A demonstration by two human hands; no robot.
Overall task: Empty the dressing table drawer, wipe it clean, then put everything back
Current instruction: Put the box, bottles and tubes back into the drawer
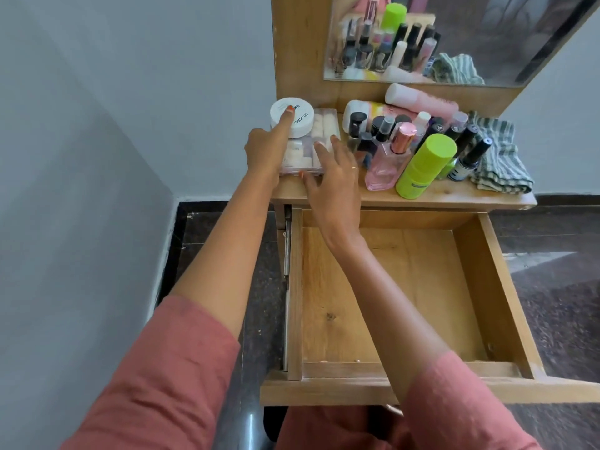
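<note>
The clear box sits on the table's left end behind the open drawer, the left hand's forefinger pressing the jar atop it, whether its other fingers grip I cannot tell, the right hand spread flat on the box: lift it level so the jar cannot slide.

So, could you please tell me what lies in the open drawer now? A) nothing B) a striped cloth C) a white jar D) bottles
A: the drawer shows only its bare wooden floor; the bottles, striped cloth and white jar all sit on the tabletop.
</note>
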